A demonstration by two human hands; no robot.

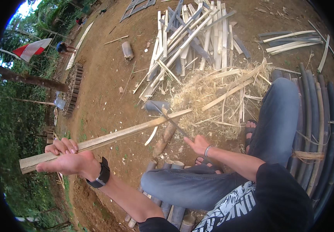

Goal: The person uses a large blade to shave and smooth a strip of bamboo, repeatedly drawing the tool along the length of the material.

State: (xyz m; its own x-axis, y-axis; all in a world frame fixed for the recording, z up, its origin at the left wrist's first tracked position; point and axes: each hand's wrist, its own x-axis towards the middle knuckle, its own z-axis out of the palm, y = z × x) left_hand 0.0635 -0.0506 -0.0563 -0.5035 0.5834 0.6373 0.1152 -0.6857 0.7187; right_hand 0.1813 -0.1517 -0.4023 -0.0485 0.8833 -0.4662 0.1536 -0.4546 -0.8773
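Note:
A long pale bamboo strip (116, 135) slants from the lower left up toward the middle. My left hand (74, 160) is closed around its near end, palm beneath and fingertips showing over the upper side. A black band circles that wrist. My right hand (199, 145) is closed on a knife, its handle mostly hidden in the fist. The thin dark knife blade (176, 127) crosses the strip close to its far end, with a curl of shaving beside it. Under that end lie a short round log (165, 139) and a grey bamboo piece (157, 106).
A heap of shavings (198, 92) lies beyond my right hand. Behind it is a pile of split strips (198, 34), with a smaller bunch (292, 40) to its right. Bundled dark bamboo poles (318, 127) flank my right leg. Far left, a person (63, 47) bends near a flag (32, 50).

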